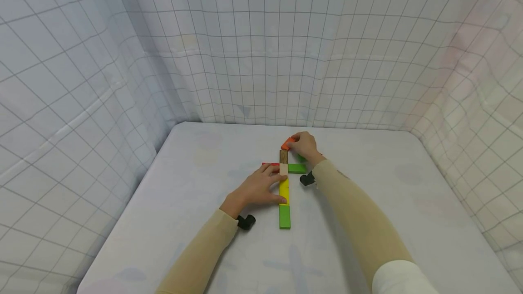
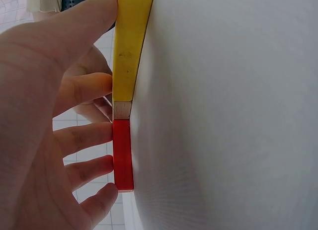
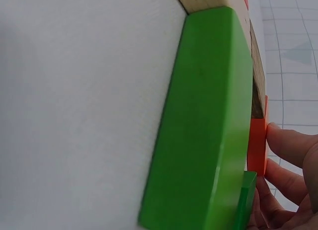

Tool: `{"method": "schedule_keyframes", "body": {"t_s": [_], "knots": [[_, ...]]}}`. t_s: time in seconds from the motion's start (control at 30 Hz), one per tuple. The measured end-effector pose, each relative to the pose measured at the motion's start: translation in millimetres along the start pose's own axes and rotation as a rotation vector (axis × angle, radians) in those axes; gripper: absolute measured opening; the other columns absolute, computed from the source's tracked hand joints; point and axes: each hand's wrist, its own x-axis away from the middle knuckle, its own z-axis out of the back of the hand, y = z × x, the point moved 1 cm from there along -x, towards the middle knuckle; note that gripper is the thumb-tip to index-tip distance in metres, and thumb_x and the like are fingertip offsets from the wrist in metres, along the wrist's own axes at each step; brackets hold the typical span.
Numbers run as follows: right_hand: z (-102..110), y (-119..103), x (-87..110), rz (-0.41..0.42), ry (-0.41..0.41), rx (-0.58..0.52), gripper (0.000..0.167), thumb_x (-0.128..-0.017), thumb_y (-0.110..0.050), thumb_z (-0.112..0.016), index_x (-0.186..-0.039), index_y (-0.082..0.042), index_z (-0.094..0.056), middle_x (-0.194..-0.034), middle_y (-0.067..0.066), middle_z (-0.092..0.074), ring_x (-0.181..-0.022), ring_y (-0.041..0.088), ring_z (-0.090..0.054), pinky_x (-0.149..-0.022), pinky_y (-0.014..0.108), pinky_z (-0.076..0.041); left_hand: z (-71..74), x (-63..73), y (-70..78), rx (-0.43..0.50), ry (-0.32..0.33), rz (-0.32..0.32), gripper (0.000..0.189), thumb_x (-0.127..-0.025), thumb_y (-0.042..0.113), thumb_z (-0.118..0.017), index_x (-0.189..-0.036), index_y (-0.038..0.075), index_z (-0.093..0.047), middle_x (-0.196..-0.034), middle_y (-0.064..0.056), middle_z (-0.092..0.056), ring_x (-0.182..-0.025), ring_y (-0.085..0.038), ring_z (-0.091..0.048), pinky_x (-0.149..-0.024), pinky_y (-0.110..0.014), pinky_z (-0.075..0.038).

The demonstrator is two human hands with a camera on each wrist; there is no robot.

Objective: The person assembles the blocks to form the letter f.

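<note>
Orange block (image 1: 288, 143), near the tabletop's (image 1: 408, 185) far edge: the right hand (image 1: 305, 145) pinches it; I fear the left hand (image 1: 261, 186), spread against the yellow block (image 1: 284, 187), dragging it askew.

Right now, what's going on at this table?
A person is handling coloured blocks laid out in a cross on the white table. The right hand pinches an orange block, set at an angle by the far end of the brown block. The left hand touches the yellow block and the red block. One green block forms the near end, another the right arm; a third is partly hidden by the right hand.
</note>
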Motion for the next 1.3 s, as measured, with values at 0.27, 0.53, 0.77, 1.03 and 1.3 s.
{"method": "schedule_keyframes", "body": {"t_s": [0.27, 0.53, 0.77, 1.03, 1.3], "knots": [[0, 0, 0.8, 0.003, 0.006, -0.005, 0.042, -0.095, -0.028, -0.071, -0.129, -0.003, -0.067, -0.125, 0.016, -0.064, -0.106, 0.028, -0.056, -0.095, 0.040, -0.050, 0.4, 0.7, 0.9, 0.005, 0.006, 0.005, 0.079, -0.083, 0.072, -0.066, -0.148, 0.029, -0.053, -0.156, -0.007, -0.036, -0.143, -0.030, -0.031, -0.113, -0.047, -0.035], [6, -2, 2.9, -0.032, -0.020, -0.072, 0.041, -0.095, -0.024, -0.071, -0.130, -0.003, -0.066, -0.126, 0.017, -0.063, -0.105, 0.028, -0.056, -0.092, 0.040, -0.051, 1.6, 1.4, 2.7, 0.015, 0.010, 0.006, 0.079, -0.083, 0.070, -0.067, -0.148, 0.028, -0.053, -0.156, -0.008, -0.037, -0.143, -0.031, -0.031, -0.114, -0.048, -0.033], [19, -1, 5.1, 0.023, -0.057, -0.087, 0.043, -0.093, -0.020, -0.071, -0.132, -0.004, -0.064, -0.126, 0.018, -0.063, -0.109, 0.030, -0.058, -0.093, 0.042, -0.050, 2.2, 1.9, 3.3, 0.020, 0.006, 0.014, 0.079, -0.083, 0.071, -0.067, -0.148, 0.028, -0.054, -0.155, -0.008, -0.038, -0.144, -0.031, -0.030, -0.114, -0.049, -0.033], [38, -1, 12.4, 0.072, -0.101, -0.063, 0.045, -0.095, -0.019, -0.070, -0.137, -0.005, -0.061, -0.124, 0.016, -0.061, -0.105, 0.030, -0.057, -0.092, 0.043, -0.050, 0.4, 1.1, 0.9, 0.021, 0.007, 0.017, 0.080, -0.082, 0.072, -0.066, -0.148, 0.030, -0.053, -0.156, -0.007, -0.038, -0.144, -0.031, -0.030, -0.113, -0.051, -0.034], [54, 5, 17.4, 0.171, -0.133, -0.005, 0.036, -0.095, -0.017, -0.068, -0.129, -0.003, -0.066, -0.117, 0.015, -0.065, -0.104, 0.030, -0.060, -0.091, 0.044, -0.052, -2.4, -0.8, -0.9, 0.023, 0.001, 0.020, 0.080, -0.082, 0.073, -0.066, -0.149, 0.030, -0.052, -0.156, -0.005, -0.037, -0.144, -0.030, -0.029, -0.114, -0.049, -0.033]]}}
